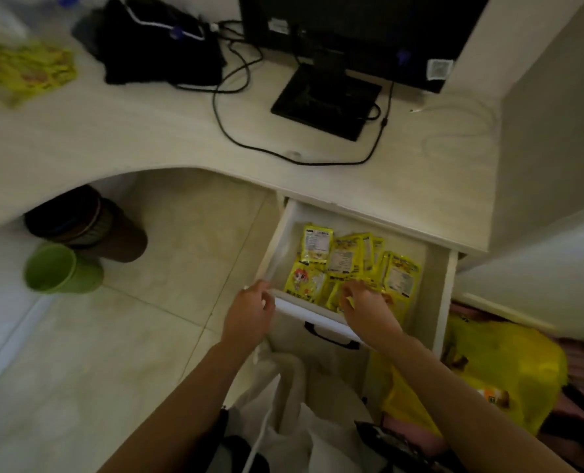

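Note:
A white drawer (440,285) stands pulled out from under the desk, with several yellow snack packets (345,257) lying inside it. My left hand (251,314) rests on the drawer's front left corner, its fingers curled over the front edge. Reaching into the drawer, my right hand (363,303) has its fingers curled on a yellow packet (334,298) near the front. The drawer front carries a black handle (331,337).
On the white desk (147,131) stand a monitor (352,35) on its stand, black cables, a black pouch (161,46) and more yellow packets (24,71) at the far left. A brown bin (89,223) and a green cup (58,269) sit under the desk. A yellow bag (502,370) lies at the right.

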Available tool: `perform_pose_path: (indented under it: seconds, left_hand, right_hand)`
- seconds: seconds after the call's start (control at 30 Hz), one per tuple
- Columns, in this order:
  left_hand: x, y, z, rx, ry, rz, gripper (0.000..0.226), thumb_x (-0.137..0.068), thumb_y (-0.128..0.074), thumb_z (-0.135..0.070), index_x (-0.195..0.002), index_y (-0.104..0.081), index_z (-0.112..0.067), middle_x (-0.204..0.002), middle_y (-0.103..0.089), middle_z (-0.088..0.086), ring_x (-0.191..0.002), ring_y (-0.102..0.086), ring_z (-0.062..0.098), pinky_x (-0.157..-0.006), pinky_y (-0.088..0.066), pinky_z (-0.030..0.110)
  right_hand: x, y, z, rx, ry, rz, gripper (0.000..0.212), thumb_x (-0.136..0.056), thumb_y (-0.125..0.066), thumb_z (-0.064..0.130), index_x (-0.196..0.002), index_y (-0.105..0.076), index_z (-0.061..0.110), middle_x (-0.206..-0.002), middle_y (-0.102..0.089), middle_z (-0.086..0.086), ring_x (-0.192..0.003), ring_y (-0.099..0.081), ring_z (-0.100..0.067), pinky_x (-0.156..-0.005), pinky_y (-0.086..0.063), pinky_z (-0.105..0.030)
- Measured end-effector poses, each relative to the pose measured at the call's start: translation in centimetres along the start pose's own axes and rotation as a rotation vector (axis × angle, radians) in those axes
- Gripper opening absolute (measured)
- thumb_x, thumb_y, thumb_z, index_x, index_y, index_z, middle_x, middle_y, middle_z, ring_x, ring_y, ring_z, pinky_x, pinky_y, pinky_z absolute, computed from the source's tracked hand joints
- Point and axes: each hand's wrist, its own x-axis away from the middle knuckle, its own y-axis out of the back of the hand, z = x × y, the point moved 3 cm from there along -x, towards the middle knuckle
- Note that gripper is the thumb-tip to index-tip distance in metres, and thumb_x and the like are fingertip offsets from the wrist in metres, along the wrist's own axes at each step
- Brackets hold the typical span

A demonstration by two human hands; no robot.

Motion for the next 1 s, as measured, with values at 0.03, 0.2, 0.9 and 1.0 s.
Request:
perform_pose_path:
  seconds: [0.03, 0.2, 0.9, 1.0]
  left_hand:
    - [0.8, 0.4, 0.9, 0.001, 0.024, -0.023, 0.029, -0.095, -0.049, -0.015, -0.121, -0.06, -0.012, -0.105, -0.068, 0.011, -0.097, -0.064, 0.024, -0.081, -0.051, 0.033]
    - [4.2, 2.5, 5.3, 0.027, 0.18, -0.131, 0.027, -0.096, -0.049, -0.019, -0.121, -0.06, -0.018, -0.109, -0.067, 0.006, -0.098, -0.063, 0.018, -0.082, -0.05, 0.026]
    - [8.7, 21.4, 28.3, -0.055, 0.426, -0.443, 0.028, -0.098, -0.045, -0.025, -0.122, -0.057, -0.02, -0.105, -0.067, 0.002, -0.098, -0.059, 0.016, -0.076, -0.05, 0.026]
    - [7.8, 24.6, 31.0, -0.076, 0.432, -0.451, 0.027, -0.097, -0.045, -0.026, -0.121, -0.057, -0.021, -0.103, -0.067, 0.002, -0.096, -0.059, 0.016, -0.076, -0.052, 0.029]
  right_hand:
    - [0.1, -0.5, 1.0, 0.031, 0.032, 0.017, 0.026, -0.097, -0.04, 0.019, -0.118, -0.052, 0.011, -0.098, -0.066, -0.011, -0.079, -0.063, -0.025, -0.069, -0.053, -0.039]
    - [0.4, -3.4, 6.7, 0.101, 0.202, 0.089, 0.027, -0.096, -0.044, 0.021, -0.12, -0.053, 0.015, -0.113, -0.063, -0.007, -0.101, -0.061, -0.025, -0.081, -0.05, -0.034]
    - [-2.8, -17.8, 35.3, 0.306, 0.584, 0.246, 0.029, -0.097, -0.039, 0.02, -0.122, -0.05, 0.011, -0.113, -0.06, -0.007, -0.103, -0.058, -0.024, -0.079, -0.044, -0.03]
    - [-4.1, -18.9, 39.3, 0.328, 0.627, 0.212, 0.028, -0.097, -0.037, 0.02, -0.119, -0.051, 0.011, -0.107, -0.061, -0.006, -0.096, -0.058, -0.022, -0.072, -0.04, -0.027]
